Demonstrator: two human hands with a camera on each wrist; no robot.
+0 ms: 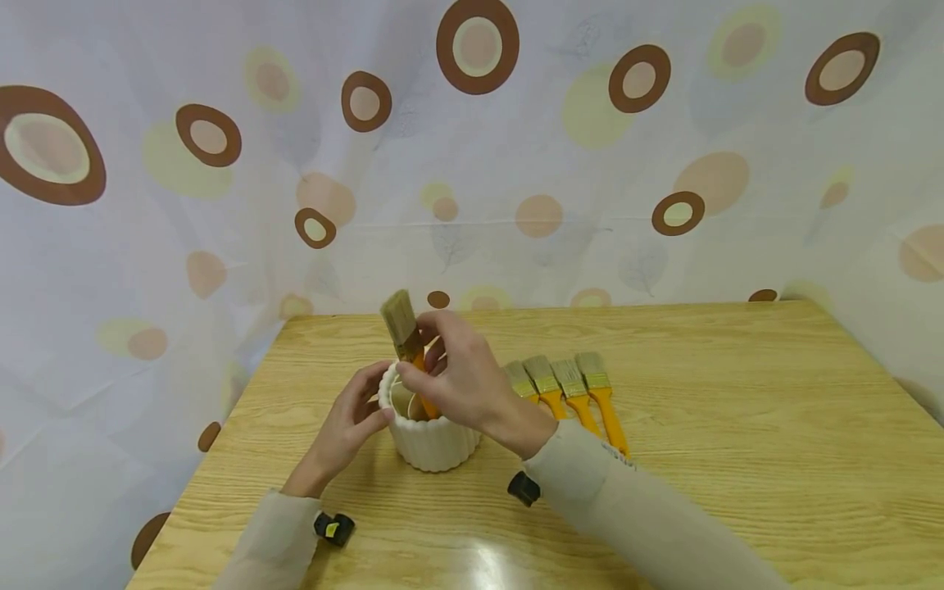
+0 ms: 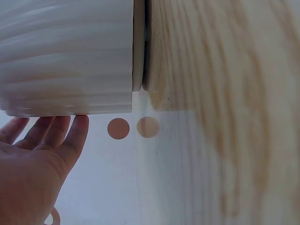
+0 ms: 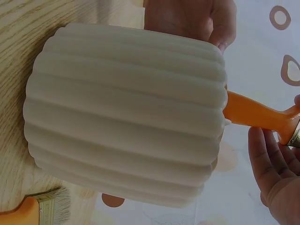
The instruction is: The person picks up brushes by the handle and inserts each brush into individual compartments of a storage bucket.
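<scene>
A cream ribbed pot [image 1: 435,447] stands upright on the wooden table. My right hand [image 1: 472,377] pinches a paintbrush [image 1: 400,315] above it, bristles up. The brush's orange handle [image 3: 253,112] reaches down inside the pot's rim in the right wrist view; its lower end is hidden there. My left hand [image 1: 350,426] holds the pot's left side, with the thumb near the front of the rim. In the left wrist view its fingertips [image 2: 79,124] touch the ribbed wall.
Several more paintbrushes with orange handles [image 1: 608,422] lie side by side to the right of the pot, partly hidden behind my right hand and forearm. A patterned cloth [image 1: 516,262] hangs behind the wooden table [image 1: 737,410].
</scene>
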